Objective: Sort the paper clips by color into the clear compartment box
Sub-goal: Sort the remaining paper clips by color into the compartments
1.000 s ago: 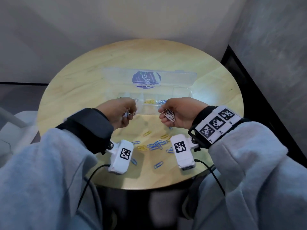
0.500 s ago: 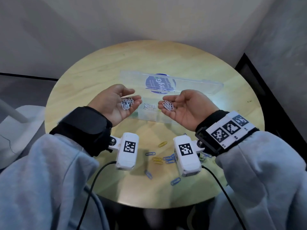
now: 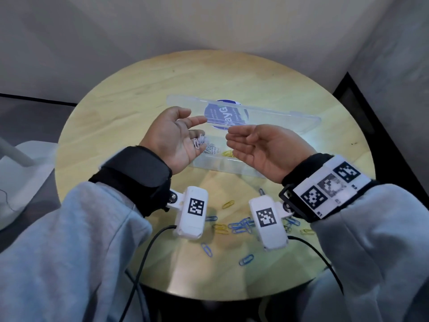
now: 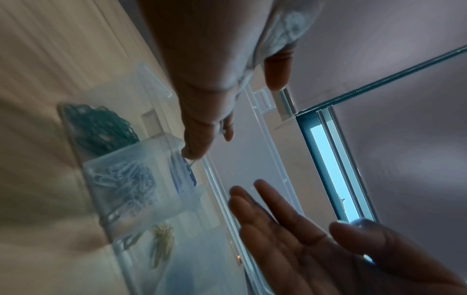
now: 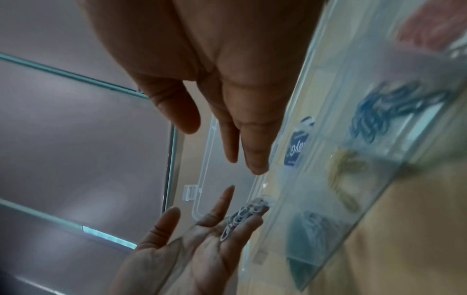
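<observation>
The clear compartment box (image 3: 234,167) lies open on the round table, its lid (image 3: 285,117) folded back. My left hand (image 3: 185,133) hovers palm up over the box's left part, fingers straight, with a few white paper clips (image 3: 198,142) at the edge of the palm; the right wrist view shows these white clips (image 5: 243,214) on the fingers. My right hand (image 3: 246,142) is beside it, palm up, open and empty. White clips (image 3: 211,149) and yellow clips (image 3: 228,154) lie in adjacent compartments. Loose blue and yellow clips (image 3: 239,226) lie near the table's front.
Other compartments hold green clips (image 4: 98,127), blue clips (image 5: 386,107) and reddish clips (image 5: 427,30). The wooden table (image 3: 139,94) stands in a corner between walls. A white object (image 3: 21,182) sits off its left edge. Wrist camera cables hang over the front edge.
Both hands opened palm up and moved over the box. The white clips that lay in my right palm are gone from it. Fewer clips rest on my left hand.
</observation>
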`<state>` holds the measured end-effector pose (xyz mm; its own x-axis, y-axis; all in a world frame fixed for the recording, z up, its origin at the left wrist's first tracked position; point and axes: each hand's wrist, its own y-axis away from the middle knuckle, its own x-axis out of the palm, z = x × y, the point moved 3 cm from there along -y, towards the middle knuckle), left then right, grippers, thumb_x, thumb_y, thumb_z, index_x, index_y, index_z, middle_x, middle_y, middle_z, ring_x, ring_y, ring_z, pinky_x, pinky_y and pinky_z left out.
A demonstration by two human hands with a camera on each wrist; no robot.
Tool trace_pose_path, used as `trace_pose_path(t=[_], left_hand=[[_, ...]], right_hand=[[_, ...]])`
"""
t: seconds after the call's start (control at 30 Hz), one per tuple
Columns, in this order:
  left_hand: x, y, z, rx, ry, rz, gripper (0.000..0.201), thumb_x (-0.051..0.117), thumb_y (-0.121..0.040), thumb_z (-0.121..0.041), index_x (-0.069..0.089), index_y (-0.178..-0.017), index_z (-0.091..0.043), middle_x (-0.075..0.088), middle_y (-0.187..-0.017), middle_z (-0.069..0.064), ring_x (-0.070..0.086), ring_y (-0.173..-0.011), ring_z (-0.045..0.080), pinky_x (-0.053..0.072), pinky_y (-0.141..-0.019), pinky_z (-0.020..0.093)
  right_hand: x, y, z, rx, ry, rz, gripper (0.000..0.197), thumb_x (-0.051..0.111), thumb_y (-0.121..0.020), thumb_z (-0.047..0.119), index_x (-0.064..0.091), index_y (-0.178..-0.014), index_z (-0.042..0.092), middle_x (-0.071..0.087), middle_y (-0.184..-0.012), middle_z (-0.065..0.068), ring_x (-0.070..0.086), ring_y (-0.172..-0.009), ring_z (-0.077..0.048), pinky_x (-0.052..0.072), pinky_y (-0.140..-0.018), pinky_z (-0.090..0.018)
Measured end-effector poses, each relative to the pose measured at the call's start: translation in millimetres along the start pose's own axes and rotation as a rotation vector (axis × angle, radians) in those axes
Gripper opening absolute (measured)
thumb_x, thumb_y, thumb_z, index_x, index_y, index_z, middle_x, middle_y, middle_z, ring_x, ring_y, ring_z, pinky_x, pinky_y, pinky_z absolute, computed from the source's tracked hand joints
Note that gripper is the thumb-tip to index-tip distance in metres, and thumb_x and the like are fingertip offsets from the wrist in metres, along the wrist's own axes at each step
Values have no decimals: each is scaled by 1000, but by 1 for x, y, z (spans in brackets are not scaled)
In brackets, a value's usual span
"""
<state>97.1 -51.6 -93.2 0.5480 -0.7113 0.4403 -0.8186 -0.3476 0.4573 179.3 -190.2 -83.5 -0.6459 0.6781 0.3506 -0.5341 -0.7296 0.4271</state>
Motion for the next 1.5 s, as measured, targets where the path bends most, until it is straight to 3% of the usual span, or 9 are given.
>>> trace_pose_path(t=[0.07,0.17,0.23,0.33,0.47,0.67,0.83,1.07,1.5], left_hand=[[4,3,0,8,-7,0,52,26,-94,-39,48,-131,-9,29,-149,22,34,-136,24,32,-104,32],[9,10,-4,56,34,13,58,29,-94,-48,44,-137,-11,20,-154,22,12,-147,25,17,-117,37],[7,12,-6,107,4,2,53,33,-94,-49,52,-128,-13,38,-146,16,31,-140,22,25,-113,35],[8,19,-4,156,-196,-40,25,52,-88,-36,58,-102,-16,59,-105,6,61,-94,17,47,-85,27],[10,31,15,100,-888,8,8,52,-93,-21,55,-99,-17,56,-78,0,54,-64,14,45,-57,22],[14,46,60,-13,-1888,187,23,66,-77,-27,60,-99,-29,53,-84,-8,50,-80,16,39,-71,24],[28,47,83,49,-2017,284,24,61,-75,-16,60,-94,-30,44,-69,-8,48,-77,17,34,-58,23],[30,43,88,32,-2113,208,14,62,-78,-20,54,-86,-29,48,-79,-7,46,-78,17,24,-47,21],[27,41,95,-56,-2043,223,10,67,-76,-26,57,-78,-24,52,-66,-7,49,-69,17,30,-50,20]], right_hand=[[-9,7,-2,6,78,-34,32,31,-90,-1,62,-98,5,59,-114,-14,59,-106,-22,45,-96,-29],[-21,19,-5,21,140,-97,28,35,-90,-1,63,-90,6,63,-100,-11,63,-92,-18,48,-87,-26],[-28,25,-8,38,185,-129,27,37,-90,0,63,-88,6,64,-94,-9,63,-88,-17,49,-82,-26],[-36,36,-15,80,303,-163,23,40,-90,0,62,-86,8,62,-86,-7,61,-77,-17,49,-75,-26],[-41,51,-21,135,511,-175,16,44,-91,2,58,-85,9,57,-76,-6,56,-66,-17,48,-63,-24],[-60,53,-24,125,1360,-294,19,59,-86,22,65,-102,14,60,-94,0,55,-87,-17,47,-86,-29],[-49,45,-31,103,1553,-128,25,62,-82,16,64,-106,22,50,-84,9,50,-82,-14,40,-69,-23],[-40,29,-48,181,1805,97,47,69,-66,3,58,-103,30,52,-82,6,59,-88,-21,53,-77,-34],[-42,19,-56,80,1846,191,21,68,-75,15,52,-70,26,48,-69,10,52,-77,-17,46,-71,-30]])
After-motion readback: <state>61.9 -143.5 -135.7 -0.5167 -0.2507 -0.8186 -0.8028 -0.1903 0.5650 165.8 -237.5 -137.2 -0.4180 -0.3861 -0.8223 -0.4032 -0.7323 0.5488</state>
